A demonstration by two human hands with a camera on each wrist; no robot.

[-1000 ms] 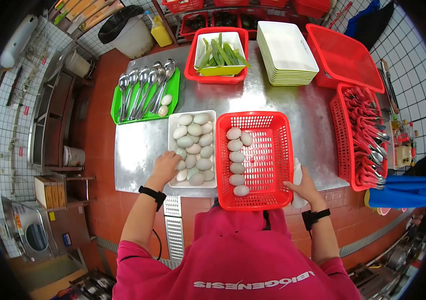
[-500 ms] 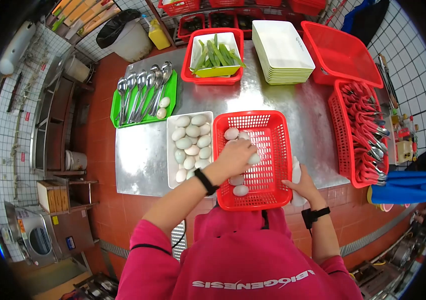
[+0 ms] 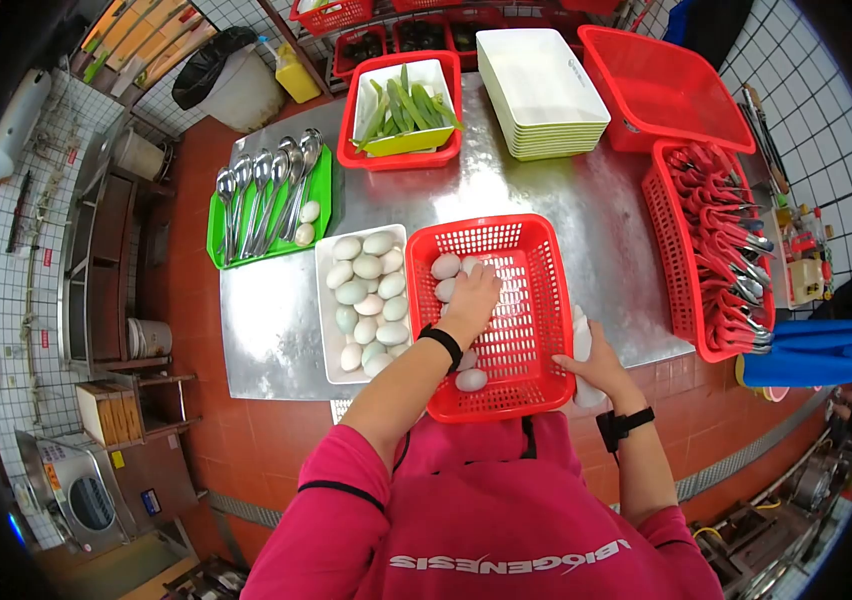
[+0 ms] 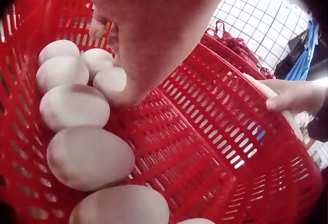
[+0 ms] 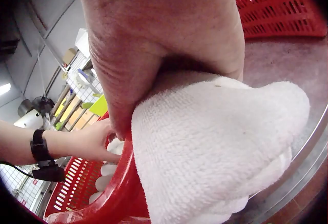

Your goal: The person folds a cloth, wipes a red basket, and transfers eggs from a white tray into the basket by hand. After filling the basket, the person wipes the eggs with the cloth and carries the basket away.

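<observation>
Left grip is down inside the red basket, fingers curled at an egg beside the row along the basket's left wall; whether the fingers hold it or have let go I cannot tell. Right grip is closed on a white cloth, pressed against the basket's right rim. Judging from how things lie, the moving of eggs from the white tray to the basket is perhaps a third done: a single row of eggs lies in the basket, while about a dozen eggs still fill the tray just to its left on the steel worktop. Most of the basket's floor is bare mesh.
</observation>
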